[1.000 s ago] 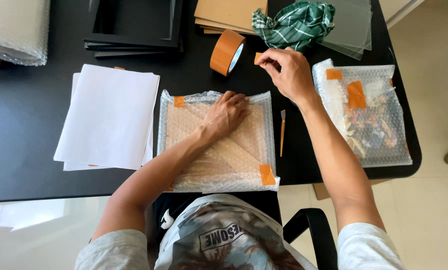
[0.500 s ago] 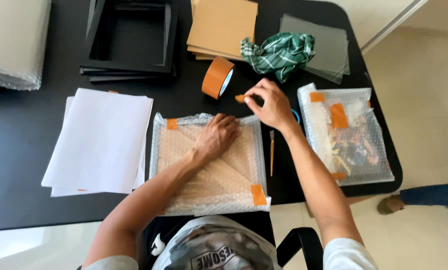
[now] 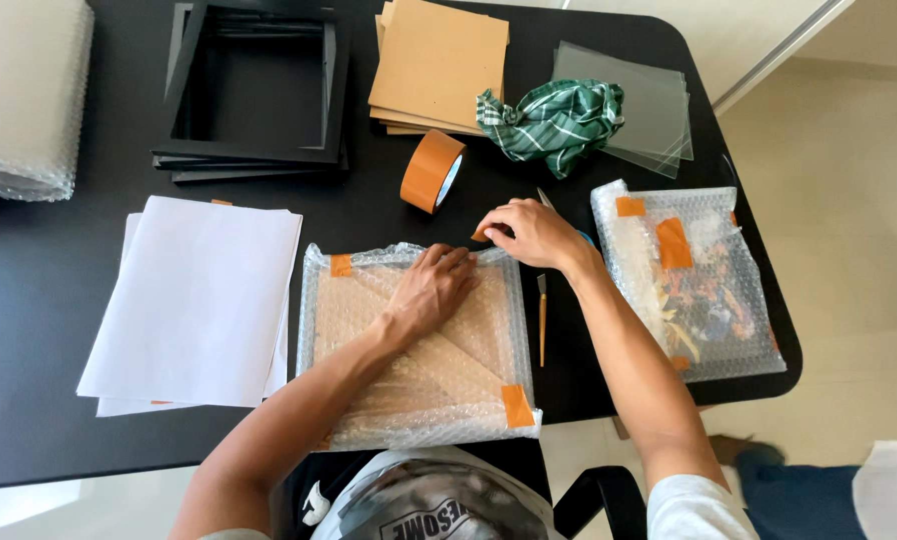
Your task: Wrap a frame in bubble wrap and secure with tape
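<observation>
The left hand point(image 3: 437, 290) lay flat on the parcel point(image 3: 419, 345) at frame centre — the right hand point(image 3: 529, 232) pinched a tape strip point(image 3: 481, 236) just over its upper-right corner.

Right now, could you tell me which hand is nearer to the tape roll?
Right. The right hand is just below-right of the tape roll; the left hand lies lower, flat on the bubble-wrapped parcel.

Clear bubble-plastic parcel point(image 3: 419, 350), glossy orange tape roll point(image 3: 433, 170), matt black table point(image 3: 29, 300), checked cloth point(image 3: 554, 122)
</observation>
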